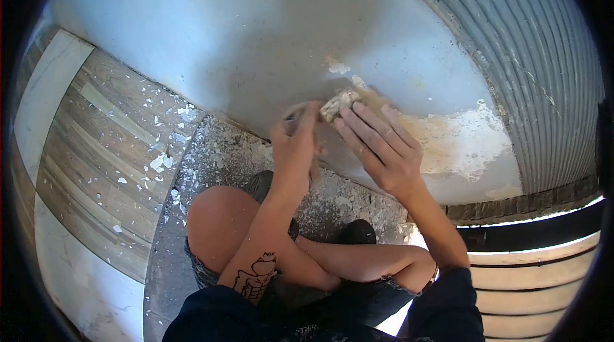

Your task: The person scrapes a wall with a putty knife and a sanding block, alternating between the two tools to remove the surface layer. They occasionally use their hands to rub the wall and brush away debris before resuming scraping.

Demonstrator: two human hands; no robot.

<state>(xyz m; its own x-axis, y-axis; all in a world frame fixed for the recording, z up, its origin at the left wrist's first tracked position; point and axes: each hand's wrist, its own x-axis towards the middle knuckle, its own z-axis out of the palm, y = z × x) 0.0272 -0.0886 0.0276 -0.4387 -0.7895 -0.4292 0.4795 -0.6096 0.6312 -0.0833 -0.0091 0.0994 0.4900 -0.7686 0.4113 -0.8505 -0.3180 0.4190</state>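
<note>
My right hand (pixel 387 150) presses a pale, crusted block (pixel 339 104) against the painted wall (pixel 262 61), its fingers laid over the block's top. The block is flat and rough, like a sanding block, but its exact kind does not show. Close by on the left, my left hand (pixel 297 134) is raised near the wall with its fingers curled. Something dark and greyish shows between thumb and fingers, too blurred to name. Beside my right hand, a patch of peeled wall (pixel 457 140) shows bare, yellowish plaster. Smaller chipped spots (pixel 336 65) lie above the block.
Paint flakes (pixel 163 162) litter the wood-look tiles (pixel 96 137) and the rough grey sill (pixel 217 156) under the wall. A ribbed metal shutter (pixel 524 67) borders the wall on the right. My bent knees (pixel 220 217) are close below my hands.
</note>
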